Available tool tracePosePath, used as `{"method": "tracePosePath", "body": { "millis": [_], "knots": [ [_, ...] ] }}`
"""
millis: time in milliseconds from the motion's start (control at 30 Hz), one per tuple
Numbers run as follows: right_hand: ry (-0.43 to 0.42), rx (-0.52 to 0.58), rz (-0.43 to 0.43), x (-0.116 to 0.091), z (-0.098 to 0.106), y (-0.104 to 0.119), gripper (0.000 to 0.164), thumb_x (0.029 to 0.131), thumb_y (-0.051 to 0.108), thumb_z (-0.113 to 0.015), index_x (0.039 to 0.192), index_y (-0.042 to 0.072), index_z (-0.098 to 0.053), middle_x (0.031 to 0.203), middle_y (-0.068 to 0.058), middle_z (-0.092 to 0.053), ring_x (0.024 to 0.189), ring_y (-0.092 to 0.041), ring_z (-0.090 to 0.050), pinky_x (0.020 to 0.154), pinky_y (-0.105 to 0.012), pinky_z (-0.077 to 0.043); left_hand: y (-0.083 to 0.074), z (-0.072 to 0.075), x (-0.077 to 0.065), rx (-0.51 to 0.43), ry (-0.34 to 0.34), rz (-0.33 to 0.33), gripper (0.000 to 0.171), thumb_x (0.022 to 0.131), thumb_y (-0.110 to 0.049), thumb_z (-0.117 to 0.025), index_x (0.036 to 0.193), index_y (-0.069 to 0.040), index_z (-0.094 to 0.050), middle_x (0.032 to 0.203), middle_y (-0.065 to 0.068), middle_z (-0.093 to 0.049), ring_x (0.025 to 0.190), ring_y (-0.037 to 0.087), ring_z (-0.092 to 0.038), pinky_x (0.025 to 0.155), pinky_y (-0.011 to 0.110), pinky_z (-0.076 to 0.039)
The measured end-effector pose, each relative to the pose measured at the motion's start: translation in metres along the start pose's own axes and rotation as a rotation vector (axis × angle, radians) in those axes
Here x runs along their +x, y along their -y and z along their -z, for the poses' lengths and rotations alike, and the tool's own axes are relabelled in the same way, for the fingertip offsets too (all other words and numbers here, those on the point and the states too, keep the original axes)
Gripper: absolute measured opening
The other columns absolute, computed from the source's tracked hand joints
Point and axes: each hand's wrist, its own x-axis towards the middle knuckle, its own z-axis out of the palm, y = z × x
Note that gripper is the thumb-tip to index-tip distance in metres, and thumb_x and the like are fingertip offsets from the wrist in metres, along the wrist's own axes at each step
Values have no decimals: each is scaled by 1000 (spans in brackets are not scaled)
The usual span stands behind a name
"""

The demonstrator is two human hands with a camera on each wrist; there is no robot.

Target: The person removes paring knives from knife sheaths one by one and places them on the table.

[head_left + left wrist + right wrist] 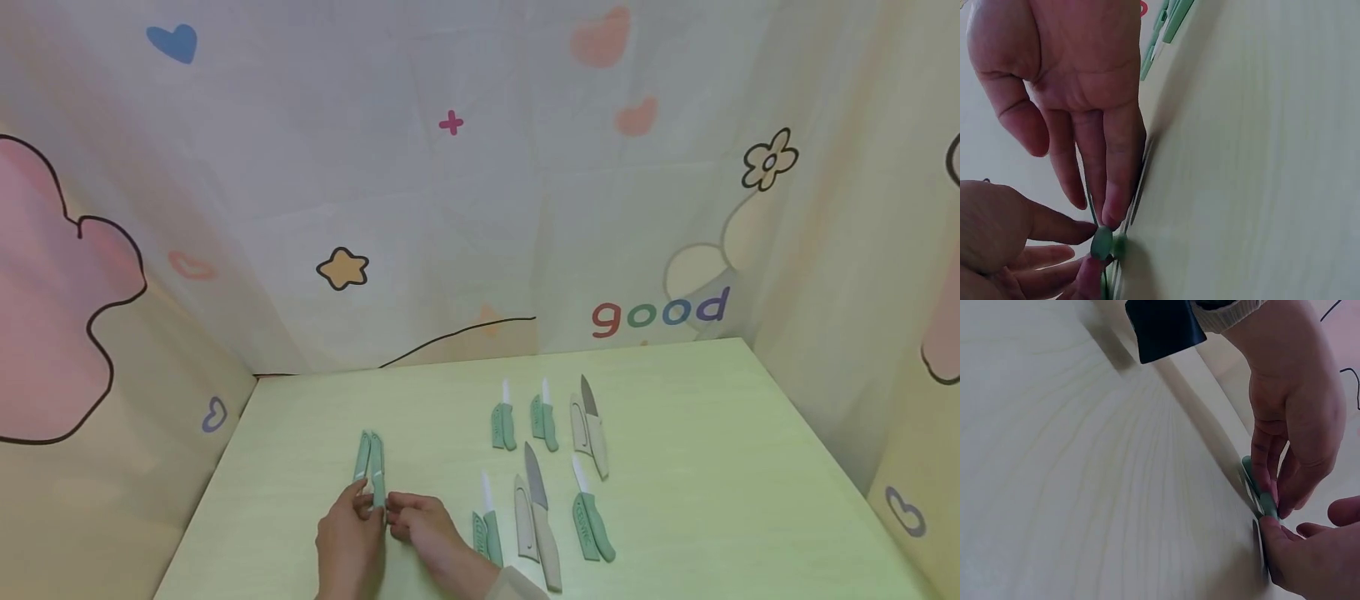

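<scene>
Two green-handled knives lie side by side at the table's left, the left knife [363,454] close along the right knife [377,458]; their blades appear covered by green sheaths. My left hand [349,533] pinches the right knife's handle [1102,242] between thumb and fingers. In the right wrist view, the left hand [1297,419] reaches down onto that green handle [1268,505]. My right hand [431,529] is at the handle's right side, fingertips touching or nearly touching it. Seen from the left wrist, the right hand [1085,94] has mostly straight fingers and its thumb held apart.
To the right lie several green-handled knives with bare white blades beside their sheaths, including a near one [491,533] and a far one [508,425]. Two beige-handled knives [550,550] [596,442] have grey blades, with pale sheaths alongside. A printed curtain [465,208] borders the table.
</scene>
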Motion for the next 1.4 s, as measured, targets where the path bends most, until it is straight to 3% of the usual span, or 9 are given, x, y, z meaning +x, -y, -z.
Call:
{"method": "tracePosePath", "body": {
  "millis": [267, 433, 600, 800, 1000, 1133, 1300, 1400],
  "knots": [
    [-32, 14, -6, -2, 3, -2, 52, 75, -9, -46, 127, -14, -52, 125, -26, -59, 104, -25, -59, 90, -41, -55, -1, 1, 1, -66, 17, 33, 51, 82, -8, -73, 129, -3, -55, 109, 18, -70, 85, 23, -67, 80, 52, -52],
    [-31, 19, 7, -4, 5, 0, 46, 81, -8, -47, 127, -13, -52, 123, -26, -60, 103, -26, -61, 90, -42, -55, -1, -1, 1, -136, 20, 48, 54, 80, -4, -74, 130, -3, -54, 110, 20, -69, 85, 23, -68, 77, 47, -57],
    [-31, 38, 61, -9, 10, 1, 41, 88, 0, -55, 126, -13, -53, 125, -26, -59, 100, -25, -62, 87, -40, -57, -3, 0, 0, -257, 40, 50, 57, 78, -2, -76, 131, -5, -54, 111, 21, -68, 88, 24, -67, 68, 37, -61],
    [-51, 38, 111, -13, 17, 4, 41, 90, 7, -62, 127, -11, -55, 121, -22, -62, 97, -22, -63, 85, -38, -57, -8, 1, -6, -420, 114, 35, 67, 78, 3, -75, 139, -7, -48, 114, 25, -64, 90, 24, -67, 65, 32, -61],
    [-91, -23, 160, -17, 27, 8, 42, 84, -4, -57, 125, -7, -58, 111, -18, -65, 90, -20, -64, 78, -36, -60, -16, -2, -13, -561, 213, 38, 72, 78, 4, -74, 143, -3, -43, 118, 26, -58, 89, 24, -66, 65, 34, -61],
    [-92, -79, 178, -20, 33, 13, 37, 87, -2, -58, 123, -5, -61, 104, -15, -64, 85, -18, -63, 72, -32, -60, -23, -3, -18, -630, 285, 32, 69, 80, 5, -72, 142, -3, -44, 120, 24, -54, 91, 24, -66, 68, 35, -61],
    [-124, -241, 207, -25, 42, 19, 27, 89, 8, -65, 116, 3, -68, 95, -7, -66, 78, -14, -62, 64, -22, -56, -32, -6, -25, -649, 331, 3, 60, 80, 7, -70, 136, 2, -50, 116, 22, -57, 89, 24, -66, 65, 34, -61],
    [-129, -276, 208, -28, 48, 22, 23, 89, 9, -66, 112, 6, -71, 93, -5, -67, 77, -15, -62, 64, -25, -58, -38, -8, -28, -640, 340, -9, 57, 79, 6, -71, 133, 3, -53, 112, 21, -58, 89, 24, -66, 64, 34, -61]
  ]
}}
